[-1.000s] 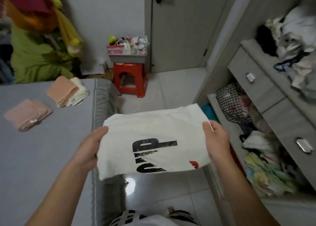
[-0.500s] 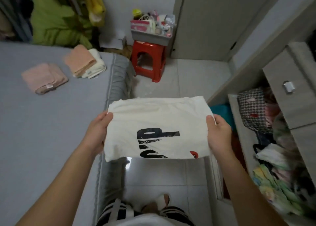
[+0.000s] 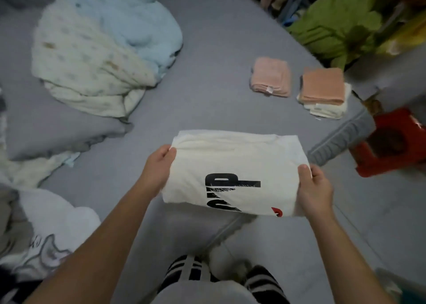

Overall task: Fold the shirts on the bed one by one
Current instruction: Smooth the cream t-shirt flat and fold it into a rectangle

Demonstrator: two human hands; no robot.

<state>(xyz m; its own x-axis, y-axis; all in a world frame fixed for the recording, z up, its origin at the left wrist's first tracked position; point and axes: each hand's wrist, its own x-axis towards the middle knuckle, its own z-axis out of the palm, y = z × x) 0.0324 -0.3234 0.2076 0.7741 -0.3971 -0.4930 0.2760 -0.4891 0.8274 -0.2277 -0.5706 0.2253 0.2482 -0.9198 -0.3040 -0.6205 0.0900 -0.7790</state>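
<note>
CHANGE: view has swung from the floor and wardrobe back over the bed (image 3: 219, 78) | left hand (image 3: 159, 167) and right hand (image 3: 314, 188) each grip a side of the folded white shirt (image 3: 230, 165), now above the bed's near edge | NEXT: probably lay it by the folded stacks (image 3: 322, 89) at the right edge

folded white shirt (image 3: 232, 167), black lettering, above bed (image 3: 207, 96)

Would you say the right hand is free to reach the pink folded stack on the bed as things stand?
Probably not yet: the right hand grips the white shirt, as does the left hand. The grey bed towards the pink stack looks unobstructed.
</note>
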